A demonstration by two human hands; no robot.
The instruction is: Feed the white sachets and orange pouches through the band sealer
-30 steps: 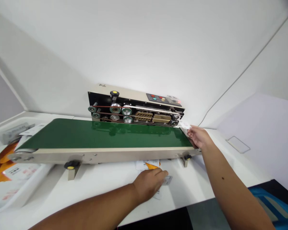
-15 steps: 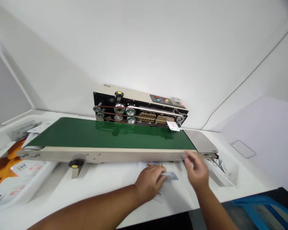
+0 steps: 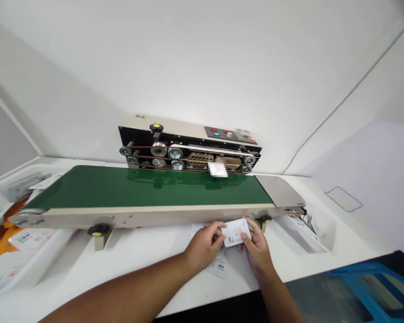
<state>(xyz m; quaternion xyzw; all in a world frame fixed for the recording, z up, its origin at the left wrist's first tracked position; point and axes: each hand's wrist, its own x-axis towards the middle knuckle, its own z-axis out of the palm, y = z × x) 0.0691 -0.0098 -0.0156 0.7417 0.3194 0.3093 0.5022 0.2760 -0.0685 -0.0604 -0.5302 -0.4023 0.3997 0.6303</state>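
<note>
A small white printed pouch [image 3: 234, 232] is held between both hands, just in front of the conveyor's near side. My left hand [image 3: 207, 242] pinches its left edge. My right hand [image 3: 254, 244] grips its right edge, thumb on the printed face. Below my hands another printed pouch [image 3: 218, 265] lies on the white table, partly covered. At the back, a band sealing machine [image 3: 191, 146] stands behind a green conveyor belt [image 3: 148, 190]. A white pouch [image 3: 218, 169] with pink print hangs out of the sealer's front, its upper edge in the bands.
On the left, a white bin [image 3: 50, 258] holds printed pouches and orange packets [image 3: 2, 233]. Another white bin [image 3: 311, 240] with pouches sits under the conveyor's right end. A blue stool or crate [image 3: 360, 291] is at the lower right, below the table edge.
The pouch in the sealer has moved left along the bands. My right hand has come down and left to take hold of the pouch in my left hand, which now faces up.
</note>
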